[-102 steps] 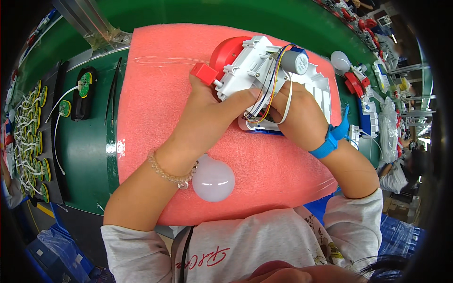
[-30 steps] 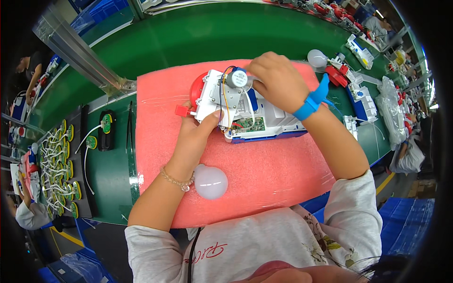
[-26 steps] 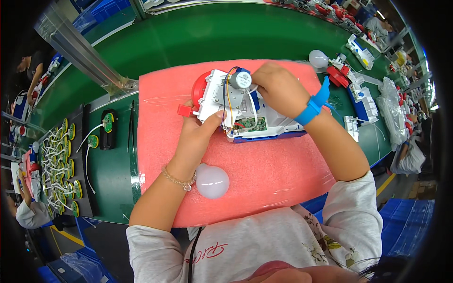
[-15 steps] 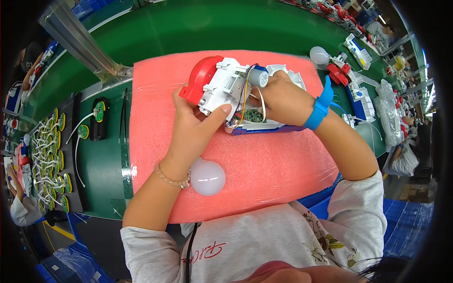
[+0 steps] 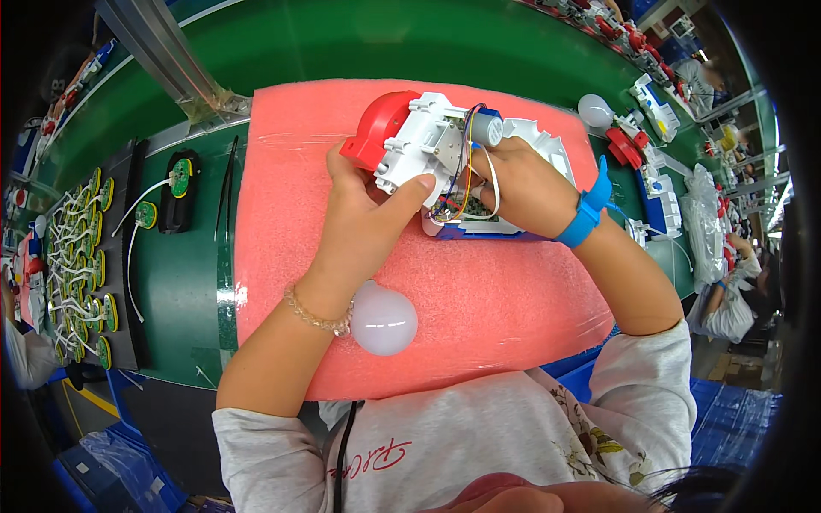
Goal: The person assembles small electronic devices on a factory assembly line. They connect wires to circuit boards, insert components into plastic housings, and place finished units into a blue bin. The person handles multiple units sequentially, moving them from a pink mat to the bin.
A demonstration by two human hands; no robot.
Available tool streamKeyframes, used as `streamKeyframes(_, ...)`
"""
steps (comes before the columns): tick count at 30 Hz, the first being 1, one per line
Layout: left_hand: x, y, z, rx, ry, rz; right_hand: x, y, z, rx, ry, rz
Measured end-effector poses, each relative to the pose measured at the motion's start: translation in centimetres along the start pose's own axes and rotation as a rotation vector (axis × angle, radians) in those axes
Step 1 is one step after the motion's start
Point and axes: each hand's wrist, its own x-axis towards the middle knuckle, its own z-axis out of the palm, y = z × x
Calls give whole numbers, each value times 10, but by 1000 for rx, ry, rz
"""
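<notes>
My left hand [image 5: 363, 209] grips a white plastic housing [image 5: 416, 141] with a rounded red part [image 5: 380, 124], tilted over the foam. A silver motor [image 5: 488, 130] and thin coloured wires [image 5: 469, 171] show on the housing's right side. Beneath it lies an open white and blue shell [image 5: 489, 232] with a green circuit board [image 5: 484, 209] inside. My right hand [image 5: 534, 192], wearing a blue wrist strap [image 5: 583, 218], reaches in above the board with its fingers curled. A white cable [image 5: 494, 178] loops over them; the fingertips and what they pinch are hidden.
A milky round globe [image 5: 384, 321] rests on the pink foam mat [image 5: 462, 308] by my left wrist. Small green boards with white cables [image 5: 85, 256] crowd a dark tray at left. At right stand similar red, white and blue assemblies [image 5: 654, 184] and a plastic bag [image 5: 705, 218].
The view has shifted slightly. The housing in my left hand sits a little more upright, and my right fingers have moved lower among the wires near the board.
</notes>
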Motion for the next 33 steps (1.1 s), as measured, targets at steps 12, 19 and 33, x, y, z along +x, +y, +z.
streamKeyframes(12, 1, -2, -1, -35, -27, -12, -2, 6, 8, 53, 28, -61)
streamKeyframes(19, 1, -3, -2, -71, -38, -3, -1, 5, 6, 46, 29, -102)
streamKeyframes(33, 4, -5, -4, -106, -60, -35, -1, 0, 13, 13, 8, -73)
